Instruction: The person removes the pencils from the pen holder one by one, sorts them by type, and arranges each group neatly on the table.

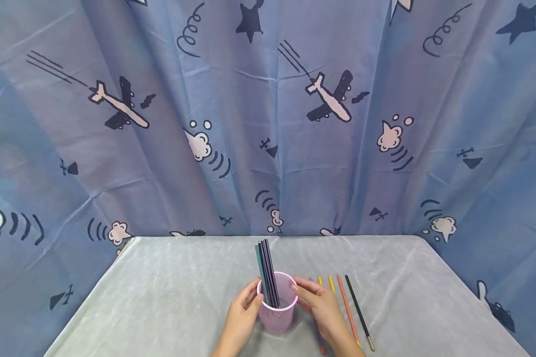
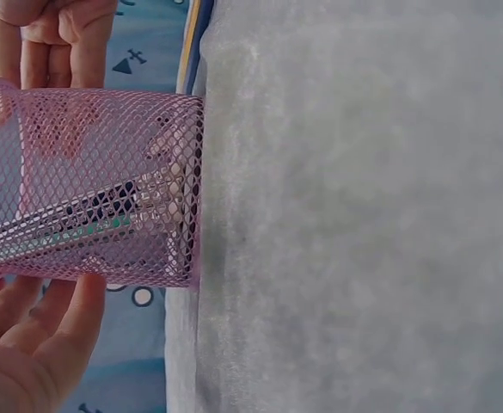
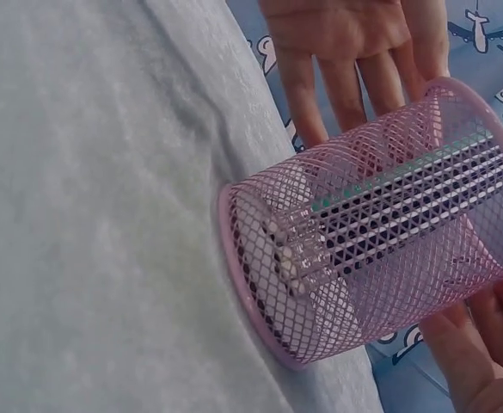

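A pink mesh pen holder (image 1: 278,320) stands upright on the grey cloth between both hands. Several dark striped pencils (image 1: 268,272) and a teal one (image 1: 261,265) lean to the left inside it; pale eraser ends (image 3: 290,262) rest near its bottom. From the left side, my left hand (image 1: 243,310) holds the holder, thumb at the near rim. My right hand (image 1: 321,307) grips the opposite side, thumb on the rim. In the left wrist view, the left hand's fingers (image 2: 79,318) touch the mesh wall. Some fingers are hidden behind the holder.
Right of the holder lie an orange stick (image 1: 348,307), a black one (image 1: 359,312) with a metallic end, yellow ones (image 1: 331,283) and a purple one (image 1: 320,342), partly under the right hand. A patterned blue curtain (image 1: 250,173) hangs behind the cloth-covered table (image 1: 161,297).
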`<state>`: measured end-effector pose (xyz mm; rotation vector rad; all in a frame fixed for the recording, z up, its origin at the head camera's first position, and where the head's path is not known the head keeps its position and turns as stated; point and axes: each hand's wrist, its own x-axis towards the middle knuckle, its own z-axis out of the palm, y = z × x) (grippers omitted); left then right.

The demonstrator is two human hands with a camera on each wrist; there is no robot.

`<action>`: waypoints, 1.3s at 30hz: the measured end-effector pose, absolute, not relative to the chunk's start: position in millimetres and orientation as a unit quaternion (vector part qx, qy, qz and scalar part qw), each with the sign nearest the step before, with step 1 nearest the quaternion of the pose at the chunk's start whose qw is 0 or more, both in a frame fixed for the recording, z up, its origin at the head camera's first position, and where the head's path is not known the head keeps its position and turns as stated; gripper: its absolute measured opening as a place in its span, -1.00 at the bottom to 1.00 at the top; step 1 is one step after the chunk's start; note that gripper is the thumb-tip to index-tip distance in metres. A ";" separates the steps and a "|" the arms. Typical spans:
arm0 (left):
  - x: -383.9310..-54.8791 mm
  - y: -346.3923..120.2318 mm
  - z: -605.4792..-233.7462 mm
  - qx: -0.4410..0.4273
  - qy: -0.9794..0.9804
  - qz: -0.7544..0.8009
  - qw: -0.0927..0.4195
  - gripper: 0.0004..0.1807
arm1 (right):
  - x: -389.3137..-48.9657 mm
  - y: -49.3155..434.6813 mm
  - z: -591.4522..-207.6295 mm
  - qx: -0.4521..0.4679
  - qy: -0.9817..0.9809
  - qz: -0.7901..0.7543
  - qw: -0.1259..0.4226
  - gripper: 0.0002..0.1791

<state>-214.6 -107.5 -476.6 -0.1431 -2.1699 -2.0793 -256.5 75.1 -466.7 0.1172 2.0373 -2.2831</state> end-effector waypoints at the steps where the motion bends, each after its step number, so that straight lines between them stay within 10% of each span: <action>1: -214.4 -107.6 -476.7 -0.045 -0.721 -0.689 0.066 -0.47 | -256.3 75.1 -466.5 0.038 0.666 -0.744 0.039 -0.57; 39: -238.6 -93.8 -441.1 0.056 -0.724 -0.663 0.184 -0.53 | -256.4 78.8 -470.7 0.020 0.656 -0.753 0.048 -0.56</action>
